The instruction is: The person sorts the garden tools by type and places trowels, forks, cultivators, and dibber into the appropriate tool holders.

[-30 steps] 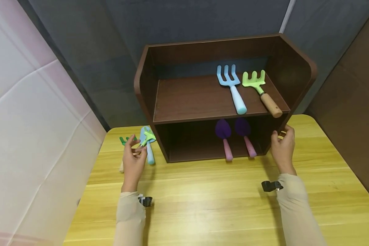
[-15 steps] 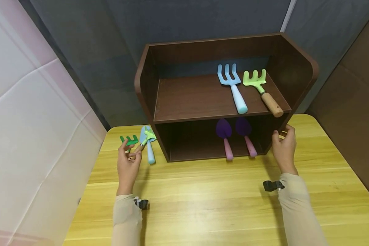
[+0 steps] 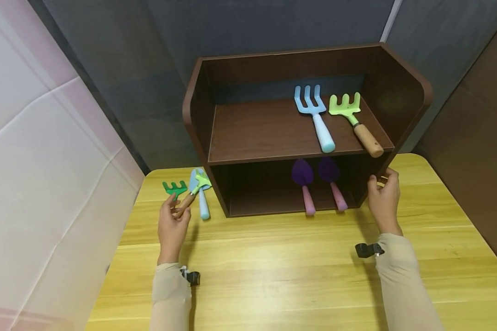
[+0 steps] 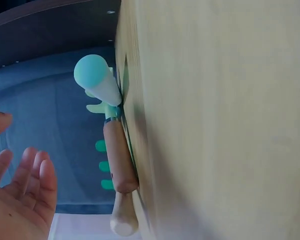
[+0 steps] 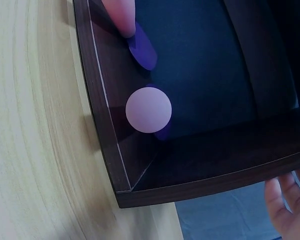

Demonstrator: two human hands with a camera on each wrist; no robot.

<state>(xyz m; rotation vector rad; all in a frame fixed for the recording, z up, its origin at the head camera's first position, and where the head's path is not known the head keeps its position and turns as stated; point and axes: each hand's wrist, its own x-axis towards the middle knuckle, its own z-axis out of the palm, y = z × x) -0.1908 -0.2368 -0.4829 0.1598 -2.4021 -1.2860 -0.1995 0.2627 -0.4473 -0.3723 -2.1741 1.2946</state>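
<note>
My left hand (image 3: pixel 174 230) hovers with loosely bent fingers by the wooden handle of a light green hand rake (image 3: pixel 200 180). In the left wrist view a gap separates that hand (image 4: pixel 27 200) from the wooden handle (image 4: pixel 121 157). The rake lies across a blue trowel (image 3: pixel 204 205), and a dark green hand rake (image 3: pixel 175 188) lies to its left, its handle partly hidden. My right hand (image 3: pixel 385 202) grips the side panel of a brown shelf (image 3: pixel 257 133), the fingers (image 5: pixel 277 202) outside and the thumb at the front edge.
On the upper shelf lie a blue hand fork (image 3: pixel 323 133) and another light green rake (image 3: pixel 366 139) with a wooden handle. Two purple trowels with pink handles, one left (image 3: pixel 308 200) and one right (image 3: pixel 338 197), lie below, handles jutting forward. A pale wall (image 3: pixel 45 184) borders the table's left.
My left hand has drawn back toward the lower left, baring the dark green rake's head and the light green rake's wooden handle. My right hand stays at the shelf's side.
</note>
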